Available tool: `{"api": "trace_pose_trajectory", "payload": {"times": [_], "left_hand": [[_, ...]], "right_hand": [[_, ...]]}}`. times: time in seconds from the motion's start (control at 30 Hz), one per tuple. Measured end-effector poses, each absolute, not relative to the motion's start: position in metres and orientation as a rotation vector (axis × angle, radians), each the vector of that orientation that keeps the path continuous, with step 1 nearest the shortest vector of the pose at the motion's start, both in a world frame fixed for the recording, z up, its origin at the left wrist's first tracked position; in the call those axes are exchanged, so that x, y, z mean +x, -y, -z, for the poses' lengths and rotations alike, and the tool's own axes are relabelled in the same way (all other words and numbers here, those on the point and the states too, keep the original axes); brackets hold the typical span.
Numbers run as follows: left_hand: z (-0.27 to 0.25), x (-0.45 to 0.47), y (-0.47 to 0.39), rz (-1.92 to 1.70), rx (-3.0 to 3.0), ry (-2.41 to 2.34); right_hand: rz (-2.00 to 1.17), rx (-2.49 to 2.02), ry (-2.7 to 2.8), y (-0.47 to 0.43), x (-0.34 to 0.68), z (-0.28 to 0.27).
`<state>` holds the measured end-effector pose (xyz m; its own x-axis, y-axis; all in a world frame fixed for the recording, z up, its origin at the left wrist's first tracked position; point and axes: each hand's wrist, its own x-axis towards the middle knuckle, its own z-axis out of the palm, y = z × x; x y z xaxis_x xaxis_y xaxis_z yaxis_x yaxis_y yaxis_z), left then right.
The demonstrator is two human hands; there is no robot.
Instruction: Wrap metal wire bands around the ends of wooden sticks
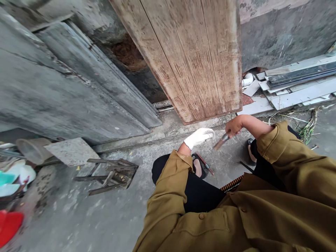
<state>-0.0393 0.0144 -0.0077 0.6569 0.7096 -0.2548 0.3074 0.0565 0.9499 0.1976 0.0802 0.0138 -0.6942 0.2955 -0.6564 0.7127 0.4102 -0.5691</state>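
Observation:
My left hand [199,137] wears a white glove and hovers in front of the lower edge of a brown wooden panel [194,59]. Its fingers reach to the right, slightly bent, and I see nothing in them. My bare right hand [234,126] is closed around a short brownish tool [222,141], blurred and tilted down to the left; its kind is unclear. The grooved panel leans against the wall, its surface worn in patches. A slim tool with a reddish shaft [205,163] lies on the ground beside my left shoe.
Large grey boards [65,91] lean on the wall at left. A small wooden stool [112,176] lies tipped over near a speckled flat slab [73,151] and a bucket [34,149]. Tile strips [299,87] pile up at right, near cut grass [308,131]. Something red [9,227] sits at lower left.

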Motion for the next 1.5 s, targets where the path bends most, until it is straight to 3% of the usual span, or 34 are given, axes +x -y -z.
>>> {"api": "trace_pose_trajectory", "payload": {"times": [0.17,0.23,0.33,0.4,0.47,0.53,0.6,0.8,0.9,1.0,1.07,1.17,1.23,1.3,1.37,1.5], "left_hand": [[0.016,-0.044,-0.022,-0.477,1.554,-1.037],[0.019,-0.044,-0.023,-0.506,1.511,-1.056],[0.02,-0.043,-0.021,-0.451,1.456,-0.992],[0.017,-0.04,-0.017,-0.382,1.461,-0.929],[0.012,-0.037,-0.012,-0.307,1.466,-0.87],[0.006,-0.034,-0.009,-0.26,1.472,-0.81],[0.002,-0.033,-0.008,-0.293,1.493,-0.8],[0.012,-0.041,-0.019,-0.497,1.519,-1.04],[0.016,-0.042,-0.021,-0.537,1.479,-1.059],[0.013,-0.038,-0.016,-0.511,1.43,-0.976],[0.008,-0.033,-0.012,-0.477,1.451,-0.94],[0.0,-0.026,-0.006,-0.407,1.563,-0.954],[-0.004,-0.024,-0.003,-0.371,1.661,-0.962],[-0.006,-0.027,-0.001,-0.365,1.756,-0.985],[-0.008,-0.033,0.0,-0.384,1.84,-1.043],[-0.012,-0.047,0.002,-0.48,1.872,-1.11]], "right_hand": [[1.794,0.435,-2.036,-0.068,0.2,-0.037],[1.991,0.542,-2.193,-0.07,0.205,-0.048],[2.104,1.05,-2.441,-0.079,0.212,-0.052],[1.891,1.481,-2.535,-0.087,0.212,-0.046],[1.402,1.756,-2.58,-0.092,0.21,-0.038],[0.891,1.707,-2.552,-0.093,0.206,-0.028],[0.713,1.387,-2.436,-0.087,0.201,-0.022],[1.574,0.523,-2.019,-0.067,0.198,-0.036],[2.01,0.668,-2.277,-0.071,0.207,-0.054],[2.179,1.163,-2.479,-0.081,0.216,-0.059],[1.987,1.535,-2.541,-0.088,0.217,-0.053],[1.264,1.848,-2.601,-0.094,0.212,-0.039],[0.832,1.764,-2.593,-0.094,0.205,-0.029],[0.687,1.506,-2.52,-0.089,0.198,-0.022],[0.853,1.155,-2.323,-0.081,0.192,-0.02],[1.505,0.537,-1.943,-0.069,0.195,-0.035]]}}
